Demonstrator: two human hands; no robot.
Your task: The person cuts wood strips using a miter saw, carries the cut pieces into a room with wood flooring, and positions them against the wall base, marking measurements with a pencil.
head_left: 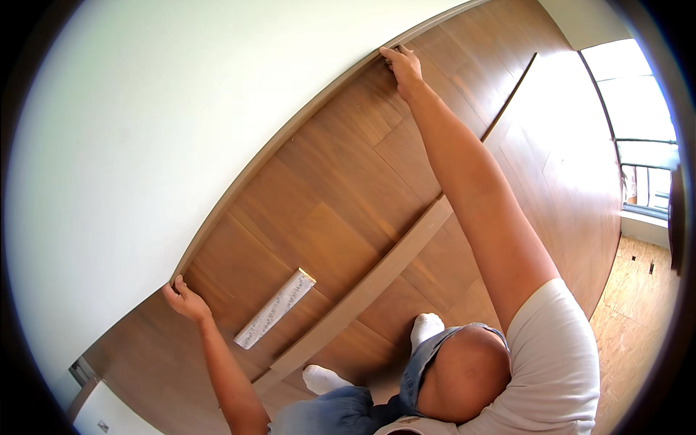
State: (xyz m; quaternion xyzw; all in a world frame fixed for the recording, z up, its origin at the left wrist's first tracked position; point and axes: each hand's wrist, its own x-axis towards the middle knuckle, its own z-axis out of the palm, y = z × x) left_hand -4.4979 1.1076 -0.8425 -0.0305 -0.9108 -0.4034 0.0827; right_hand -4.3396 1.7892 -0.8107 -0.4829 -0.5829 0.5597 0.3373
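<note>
A long brown baseboard [250,170] runs along the foot of the white wall. My left hand [188,300] holds its near left end, fingers curled at the top edge by the wall. Far to the right, my outstretched right hand [404,67] grips the same baseboard, fingertips at its top edge and partly hidden. Between my arms, a short whitish offcut [275,309] with grey smears lies on the brown wood floor [319,239].
A second long brown strip [362,293] lies on the floor, passing under my right arm. My socked feet [324,378] are beside it. At right are a bright window [641,152] and lighter board flooring [634,304]. A white panel [109,413] stands lower left.
</note>
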